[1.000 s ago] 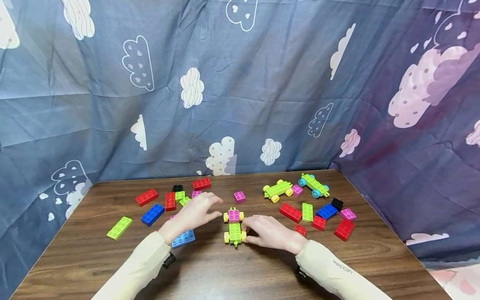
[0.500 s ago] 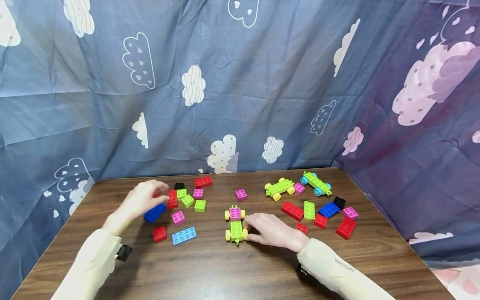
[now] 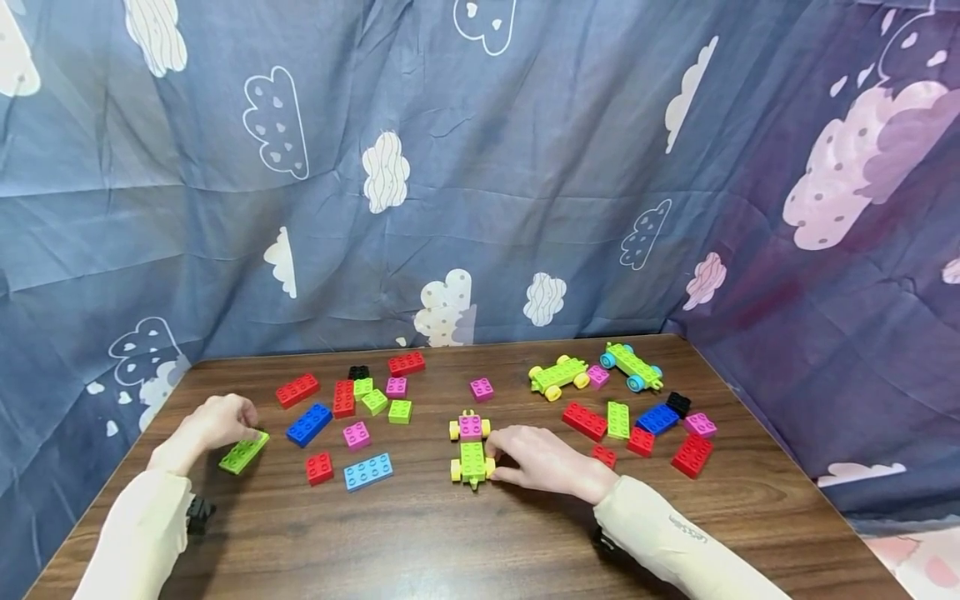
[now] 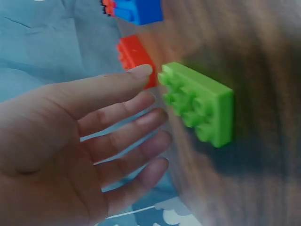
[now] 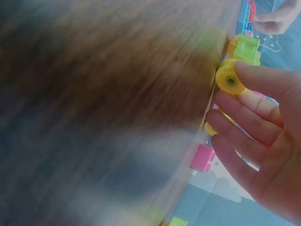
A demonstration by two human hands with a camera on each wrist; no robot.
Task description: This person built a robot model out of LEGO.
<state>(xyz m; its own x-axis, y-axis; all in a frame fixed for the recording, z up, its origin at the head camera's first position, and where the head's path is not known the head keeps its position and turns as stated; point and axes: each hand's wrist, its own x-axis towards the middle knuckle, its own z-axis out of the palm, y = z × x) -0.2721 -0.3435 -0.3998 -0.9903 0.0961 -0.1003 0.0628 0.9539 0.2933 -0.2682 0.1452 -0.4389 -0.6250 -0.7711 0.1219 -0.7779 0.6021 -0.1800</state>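
A brown table [image 3: 420, 550] is strewn with blocks [image 3: 309, 425]. Nothing is held by the left hand [image 3: 212, 423], its fingers and thumb parted; the right hand [image 3: 543, 461] is loosely curved. Mid-table a toy car [image 3: 472, 457] is stood, and close to the left hand a long green block [image 3: 242, 454]. The car's yellow wheel [image 5: 227, 80] is held between right thumb and forefinger.

Left hand [image 3: 213, 422] just by long lime brick [image 3: 243, 452]. Right hand [image 3: 542, 460] on center yellow-wheeled lime car [image 3: 472, 461] (pink brick [image 3: 470, 427] at far end).
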